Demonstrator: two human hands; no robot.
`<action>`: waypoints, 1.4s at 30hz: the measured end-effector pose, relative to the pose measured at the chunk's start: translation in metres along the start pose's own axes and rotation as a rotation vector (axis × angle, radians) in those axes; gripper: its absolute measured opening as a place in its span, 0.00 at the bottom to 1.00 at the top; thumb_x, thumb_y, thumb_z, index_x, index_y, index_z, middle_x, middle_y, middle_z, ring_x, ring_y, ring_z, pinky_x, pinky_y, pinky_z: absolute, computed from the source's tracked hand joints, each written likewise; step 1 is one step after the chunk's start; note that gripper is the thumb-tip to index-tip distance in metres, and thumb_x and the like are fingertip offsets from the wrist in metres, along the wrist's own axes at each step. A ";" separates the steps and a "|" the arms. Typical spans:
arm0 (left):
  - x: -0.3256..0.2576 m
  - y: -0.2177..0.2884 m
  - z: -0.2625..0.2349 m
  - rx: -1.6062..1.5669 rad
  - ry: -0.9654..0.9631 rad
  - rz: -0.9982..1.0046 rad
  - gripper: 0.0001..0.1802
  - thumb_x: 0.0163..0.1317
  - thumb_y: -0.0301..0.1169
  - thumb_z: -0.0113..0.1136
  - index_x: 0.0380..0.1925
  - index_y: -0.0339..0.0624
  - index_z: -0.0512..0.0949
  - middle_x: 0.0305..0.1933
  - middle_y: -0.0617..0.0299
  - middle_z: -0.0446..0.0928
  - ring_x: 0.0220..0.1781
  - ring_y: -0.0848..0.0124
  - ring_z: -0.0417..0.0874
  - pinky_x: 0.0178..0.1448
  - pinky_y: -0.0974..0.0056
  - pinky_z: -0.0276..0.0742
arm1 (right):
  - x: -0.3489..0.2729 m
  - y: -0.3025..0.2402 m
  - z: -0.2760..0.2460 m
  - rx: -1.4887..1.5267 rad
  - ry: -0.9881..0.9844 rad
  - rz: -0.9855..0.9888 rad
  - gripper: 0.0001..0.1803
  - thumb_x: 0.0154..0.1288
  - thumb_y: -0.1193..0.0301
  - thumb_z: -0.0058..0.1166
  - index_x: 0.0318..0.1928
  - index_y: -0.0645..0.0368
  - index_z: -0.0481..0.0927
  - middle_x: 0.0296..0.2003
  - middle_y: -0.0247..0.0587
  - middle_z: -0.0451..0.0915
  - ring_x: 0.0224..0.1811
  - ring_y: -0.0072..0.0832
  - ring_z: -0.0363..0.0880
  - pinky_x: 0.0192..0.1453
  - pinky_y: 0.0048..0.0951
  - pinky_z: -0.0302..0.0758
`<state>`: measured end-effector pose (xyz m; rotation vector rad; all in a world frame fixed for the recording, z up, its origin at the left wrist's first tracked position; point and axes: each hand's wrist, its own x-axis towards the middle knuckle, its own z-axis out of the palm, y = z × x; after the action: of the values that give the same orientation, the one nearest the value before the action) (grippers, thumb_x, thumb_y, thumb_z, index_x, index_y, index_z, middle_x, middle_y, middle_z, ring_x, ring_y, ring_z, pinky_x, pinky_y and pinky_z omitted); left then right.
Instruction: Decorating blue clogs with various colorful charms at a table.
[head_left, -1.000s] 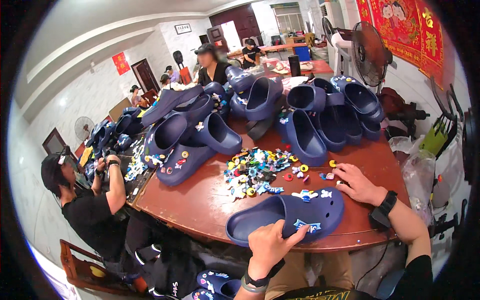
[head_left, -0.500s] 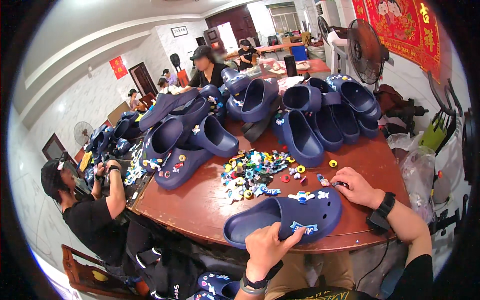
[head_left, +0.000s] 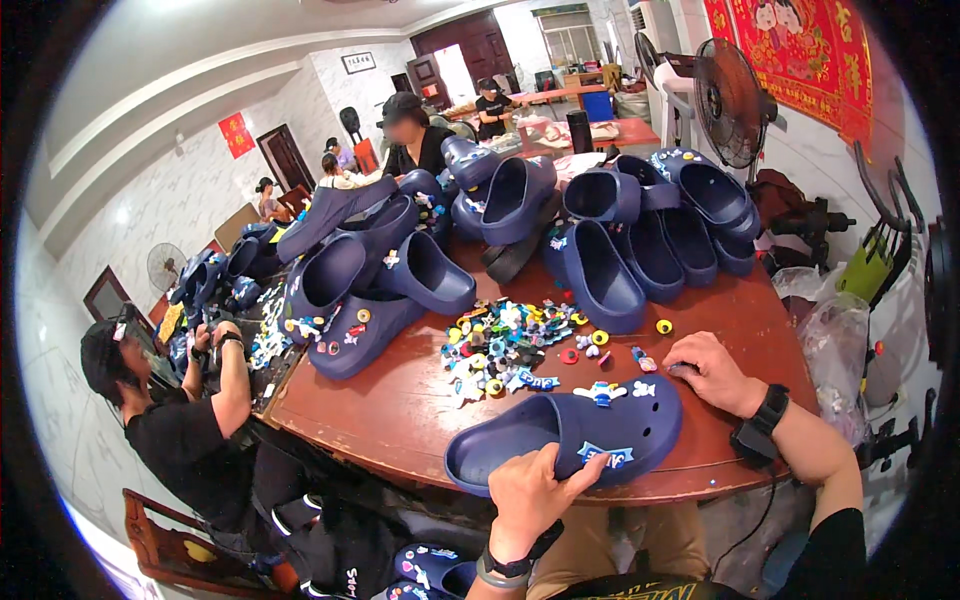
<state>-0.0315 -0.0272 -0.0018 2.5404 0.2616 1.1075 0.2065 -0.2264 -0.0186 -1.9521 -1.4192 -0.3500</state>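
A navy blue clog (head_left: 510, 445) lies near the table's front edge, its toe pointing right. Its upper bears a white-and-blue cartoon charm (head_left: 600, 394), a small white charm (head_left: 644, 390) and a blue banner-shaped charm (head_left: 606, 457). My left hand (head_left: 535, 490) grips the near side of the clog, its thumb on the banner charm and its other fingers curled, partly hidden. Just beyond the toe, my right hand (head_left: 718, 375) rests at the tabletop with thumb and fingertips pinched together; whatever is between them is too small to make out. Small colourful charms (head_left: 643, 359) lie beside those fingertips.
A heap of mixed shoe charms (head_left: 510, 340) sits mid-table. Beyond it, navy clogs are piled at left (head_left: 335, 275) and right (head_left: 605, 275). A person (head_left: 180, 420) works at the left side, others farther back. A fan (head_left: 735, 100) stands at right.
My right hand has shifted very slightly, and the dark bit seen at its fingertips before shows less now. My left hand and the clog have hardly moved.
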 end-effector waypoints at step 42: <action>-0.008 0.002 0.006 -0.340 0.015 0.110 0.16 0.66 0.33 0.62 0.41 0.26 0.78 0.33 0.52 0.78 0.30 0.66 0.74 0.33 0.57 0.72 | 0.018 0.025 0.042 -0.276 0.150 -0.039 0.09 0.63 0.66 0.51 0.37 0.55 0.80 0.33 0.44 0.81 0.36 0.44 0.82 0.42 0.45 0.75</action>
<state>-0.0326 -0.0331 -0.0095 2.2659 -0.0611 1.1055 0.2284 -0.1898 -0.0481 -2.0665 -1.3705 -0.7281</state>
